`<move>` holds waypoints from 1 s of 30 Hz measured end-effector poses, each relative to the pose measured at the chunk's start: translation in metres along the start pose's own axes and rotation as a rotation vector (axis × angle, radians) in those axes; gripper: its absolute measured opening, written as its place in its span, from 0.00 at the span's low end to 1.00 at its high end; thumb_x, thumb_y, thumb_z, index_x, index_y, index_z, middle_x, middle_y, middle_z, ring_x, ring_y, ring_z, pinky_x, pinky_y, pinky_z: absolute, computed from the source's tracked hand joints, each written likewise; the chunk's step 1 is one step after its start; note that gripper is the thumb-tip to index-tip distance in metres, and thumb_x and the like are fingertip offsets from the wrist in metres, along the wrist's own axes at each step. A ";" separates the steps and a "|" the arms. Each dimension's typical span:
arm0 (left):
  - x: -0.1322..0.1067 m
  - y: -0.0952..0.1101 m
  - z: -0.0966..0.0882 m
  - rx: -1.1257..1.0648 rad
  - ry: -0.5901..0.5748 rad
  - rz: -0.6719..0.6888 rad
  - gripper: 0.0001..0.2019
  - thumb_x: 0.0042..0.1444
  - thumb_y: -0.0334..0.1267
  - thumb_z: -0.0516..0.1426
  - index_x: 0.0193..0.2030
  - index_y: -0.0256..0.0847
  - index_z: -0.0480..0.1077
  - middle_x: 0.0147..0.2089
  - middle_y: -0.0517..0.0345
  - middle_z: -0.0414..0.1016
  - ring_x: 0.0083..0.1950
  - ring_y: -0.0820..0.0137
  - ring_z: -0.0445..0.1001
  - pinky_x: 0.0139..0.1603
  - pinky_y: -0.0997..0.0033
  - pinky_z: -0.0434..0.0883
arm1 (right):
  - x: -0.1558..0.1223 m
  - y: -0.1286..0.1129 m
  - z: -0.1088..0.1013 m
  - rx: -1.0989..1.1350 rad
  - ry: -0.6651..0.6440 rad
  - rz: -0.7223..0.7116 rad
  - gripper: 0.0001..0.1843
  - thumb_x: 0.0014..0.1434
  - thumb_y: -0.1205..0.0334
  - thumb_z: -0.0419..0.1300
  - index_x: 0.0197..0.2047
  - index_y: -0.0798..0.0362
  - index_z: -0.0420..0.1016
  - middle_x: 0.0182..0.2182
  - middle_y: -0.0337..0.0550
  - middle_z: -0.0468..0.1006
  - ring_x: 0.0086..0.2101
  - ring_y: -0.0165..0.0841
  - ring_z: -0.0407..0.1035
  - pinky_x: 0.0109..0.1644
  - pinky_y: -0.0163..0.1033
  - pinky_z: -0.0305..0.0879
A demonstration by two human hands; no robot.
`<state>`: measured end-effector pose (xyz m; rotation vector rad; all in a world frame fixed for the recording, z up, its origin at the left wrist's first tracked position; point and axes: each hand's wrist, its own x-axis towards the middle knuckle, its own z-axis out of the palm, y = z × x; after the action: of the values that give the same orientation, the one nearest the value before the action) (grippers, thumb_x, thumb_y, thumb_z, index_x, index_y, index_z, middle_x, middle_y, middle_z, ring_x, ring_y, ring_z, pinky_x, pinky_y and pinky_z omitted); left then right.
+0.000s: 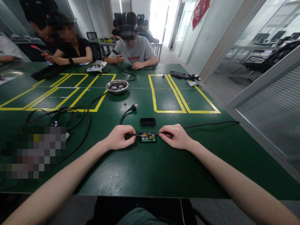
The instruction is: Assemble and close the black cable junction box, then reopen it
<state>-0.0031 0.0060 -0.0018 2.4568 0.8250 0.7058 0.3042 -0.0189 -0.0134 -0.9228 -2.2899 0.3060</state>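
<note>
A small circuit board (148, 137) with copper coils sits in a black plastic case half on the table in front of me. On its left side, my left hand (122, 137) pinches the black cable that enters the case. My right hand (174, 136) is closed on the black cable (208, 123) at the opposite end, and this cable runs off to the right. Just beyond the board lies the other black case half (147, 121), apart from both hands. A black power plug (134, 107) rests on the table past my left hand.
A metal bowl (117, 86) holding small metal parts stands farther back. Tangled black cables (67, 112) lie at left beside a blurred-out object. Yellow tape (171, 111) marks rectangles on the green table. A black tool (184, 75) lies at far right. Across the table, people (136, 51) work.
</note>
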 end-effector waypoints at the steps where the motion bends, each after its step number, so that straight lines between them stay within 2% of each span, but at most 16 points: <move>1: 0.000 -0.001 0.000 -0.002 -0.004 -0.006 0.07 0.60 0.37 0.56 0.33 0.38 0.73 0.28 0.61 0.73 0.27 0.76 0.68 0.30 0.77 0.64 | 0.000 0.001 0.000 -0.003 -0.003 -0.004 0.11 0.68 0.60 0.58 0.35 0.52 0.78 0.23 0.37 0.76 0.21 0.27 0.64 0.28 0.34 0.59; 8: 0.000 -0.003 0.000 -0.009 -0.019 -0.046 0.08 0.59 0.37 0.56 0.33 0.38 0.74 0.27 0.61 0.73 0.27 0.75 0.69 0.29 0.78 0.64 | 0.001 0.003 0.002 -0.020 -0.017 0.002 0.11 0.68 0.60 0.59 0.36 0.52 0.79 0.23 0.37 0.77 0.22 0.27 0.67 0.28 0.33 0.61; 14: 0.000 -0.004 0.001 -0.023 -0.025 -0.075 0.08 0.59 0.37 0.56 0.32 0.38 0.74 0.27 0.61 0.72 0.26 0.75 0.68 0.30 0.77 0.64 | 0.000 0.003 0.003 0.006 -0.013 0.008 0.09 0.68 0.60 0.59 0.41 0.52 0.80 0.30 0.40 0.83 0.25 0.29 0.74 0.32 0.33 0.67; 17: 0.000 -0.005 0.002 -0.013 -0.023 -0.086 0.08 0.58 0.37 0.57 0.32 0.38 0.74 0.27 0.61 0.72 0.27 0.75 0.68 0.30 0.77 0.64 | 0.001 0.004 0.003 -0.001 -0.017 0.018 0.08 0.67 0.60 0.59 0.39 0.51 0.80 0.31 0.41 0.84 0.27 0.30 0.76 0.33 0.34 0.69; 23: 0.000 -0.005 0.002 -0.002 -0.041 -0.091 0.08 0.59 0.38 0.57 0.33 0.38 0.74 0.27 0.61 0.73 0.27 0.75 0.69 0.30 0.77 0.64 | 0.004 0.001 0.002 0.022 -0.029 -0.006 0.07 0.66 0.62 0.60 0.38 0.51 0.80 0.32 0.42 0.85 0.30 0.32 0.78 0.36 0.35 0.71; 30: 0.000 -0.004 0.003 0.005 -0.042 -0.087 0.08 0.59 0.38 0.57 0.33 0.38 0.75 0.26 0.61 0.73 0.27 0.74 0.69 0.29 0.77 0.64 | 0.003 0.002 0.002 0.042 -0.041 0.030 0.08 0.66 0.61 0.60 0.38 0.51 0.80 0.32 0.42 0.84 0.29 0.32 0.77 0.34 0.36 0.70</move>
<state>-0.0033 0.0085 -0.0061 2.4158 0.9122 0.6192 0.3022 -0.0149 -0.0144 -0.9379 -2.3000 0.3877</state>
